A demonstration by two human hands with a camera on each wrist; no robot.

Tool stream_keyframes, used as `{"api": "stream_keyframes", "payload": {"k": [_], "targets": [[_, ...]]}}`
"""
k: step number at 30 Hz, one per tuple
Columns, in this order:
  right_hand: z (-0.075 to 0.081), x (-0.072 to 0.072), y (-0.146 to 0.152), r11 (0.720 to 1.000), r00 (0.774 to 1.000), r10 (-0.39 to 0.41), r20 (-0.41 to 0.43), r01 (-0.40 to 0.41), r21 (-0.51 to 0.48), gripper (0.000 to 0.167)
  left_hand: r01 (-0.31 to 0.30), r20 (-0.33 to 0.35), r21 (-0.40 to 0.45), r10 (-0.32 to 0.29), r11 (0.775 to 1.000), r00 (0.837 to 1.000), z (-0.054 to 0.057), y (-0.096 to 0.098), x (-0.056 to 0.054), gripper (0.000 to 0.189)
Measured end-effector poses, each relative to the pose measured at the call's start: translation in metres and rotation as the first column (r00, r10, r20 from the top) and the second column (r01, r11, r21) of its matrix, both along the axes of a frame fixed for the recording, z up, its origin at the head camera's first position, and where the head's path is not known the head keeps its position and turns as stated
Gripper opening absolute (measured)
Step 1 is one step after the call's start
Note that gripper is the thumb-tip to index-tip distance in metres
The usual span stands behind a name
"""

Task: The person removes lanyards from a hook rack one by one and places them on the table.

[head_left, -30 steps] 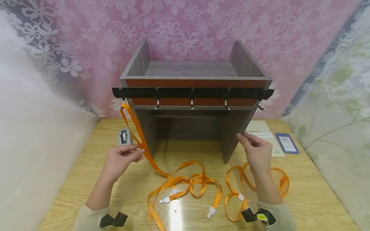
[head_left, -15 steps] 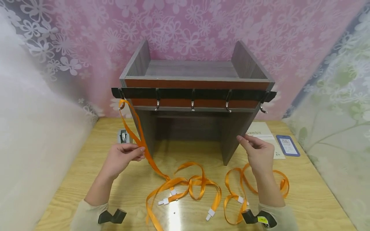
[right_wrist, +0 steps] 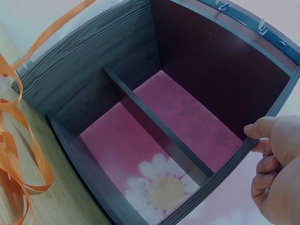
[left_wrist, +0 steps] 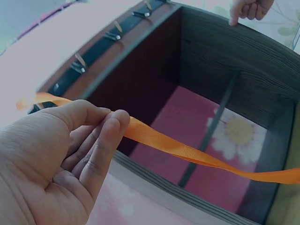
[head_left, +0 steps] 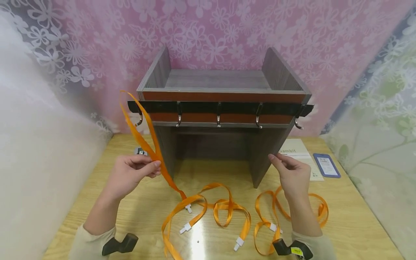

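Observation:
My left hand (head_left: 131, 175) pinches an orange lanyard (head_left: 166, 177) between thumb and fingers. Above the hand the lanyard's loop stands up beside the leftmost hook (head_left: 139, 120), apart from it in the head view; its lower end trails to the table, ending in a white clip (head_left: 188, 208). Several silver hooks line a black rail (head_left: 199, 107) across the front of a grey wooden shelf (head_left: 224, 80). With thumb and fingers, my right hand (right_wrist: 276, 161) grips the front edge of the shelf's right side panel (right_wrist: 243, 150).
More orange lanyards with white clips lie tangled on the wooden table (head_left: 139, 231), one lanyard (head_left: 260, 195) under the right forearm. Behind the right hand are a cream booklet (head_left: 297, 151) and a blue card holder (head_left: 326, 165). A grey tape dispenser (head_left: 140, 151) sits behind the left hand.
The lanyard's loop has come off the leftmost hook and now rises above it to the left. My left hand has shifted slightly, still pinching the lanyard; my right hand stays on the panel.

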State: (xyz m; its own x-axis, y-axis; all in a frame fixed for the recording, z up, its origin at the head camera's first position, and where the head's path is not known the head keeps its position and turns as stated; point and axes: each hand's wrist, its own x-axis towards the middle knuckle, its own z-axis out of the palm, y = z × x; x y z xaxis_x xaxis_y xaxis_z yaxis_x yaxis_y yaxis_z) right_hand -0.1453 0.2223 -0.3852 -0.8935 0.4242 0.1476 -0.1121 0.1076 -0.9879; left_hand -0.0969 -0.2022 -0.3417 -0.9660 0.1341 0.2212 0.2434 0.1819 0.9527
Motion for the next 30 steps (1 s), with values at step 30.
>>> {"api": "stream_keyframes", "payload": {"k": [30], "targets": [[0.004,0.005,0.002,0.996,0.999,0.008,0.04,-0.011,0.093,0.019,-0.01,-0.47,0.151,0.081,0.988,0.879,0.075,-0.028,0.035,0.013]]}}
